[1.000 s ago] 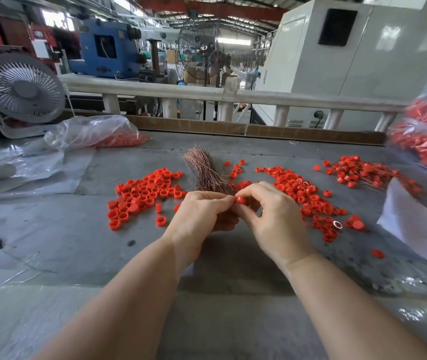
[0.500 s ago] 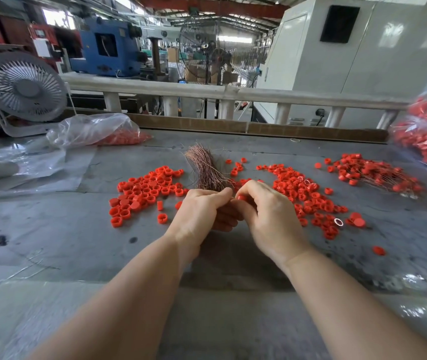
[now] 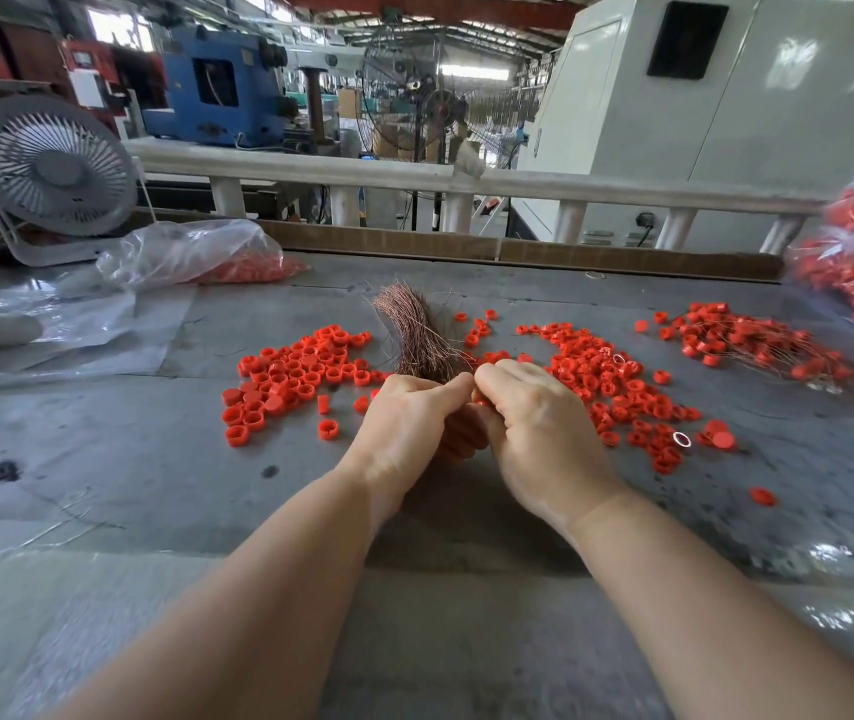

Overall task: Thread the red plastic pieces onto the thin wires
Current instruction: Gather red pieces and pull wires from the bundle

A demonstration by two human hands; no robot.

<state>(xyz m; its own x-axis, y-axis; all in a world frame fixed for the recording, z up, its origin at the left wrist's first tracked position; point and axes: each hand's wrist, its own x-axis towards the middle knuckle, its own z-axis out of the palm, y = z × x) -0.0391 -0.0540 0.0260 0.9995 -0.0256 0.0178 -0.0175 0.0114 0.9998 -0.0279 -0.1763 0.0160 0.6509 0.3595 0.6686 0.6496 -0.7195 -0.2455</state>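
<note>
Copper wires (image 3: 417,339) bunched in my left hand (image 3: 406,426), mid-table | right hand (image 3: 536,428) pinching a red piece (image 3: 482,403) at their tips | step: threading | next: steady aim, push it on

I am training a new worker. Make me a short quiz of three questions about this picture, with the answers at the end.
1. True or false: the left hand grips the wire bundle.
2. Where do the pieces already on wires lie? A) far right pile B) left pile C) beside the fan
3. Fill in: the bag near the fan holds more red ____.

Key
1. True; the bundle fans out above the fist.
2. A; thin wires stick out of that pile.
3. Pieces.

The right hand is curled against the left; only a bit of red shows at its fingers.
</note>
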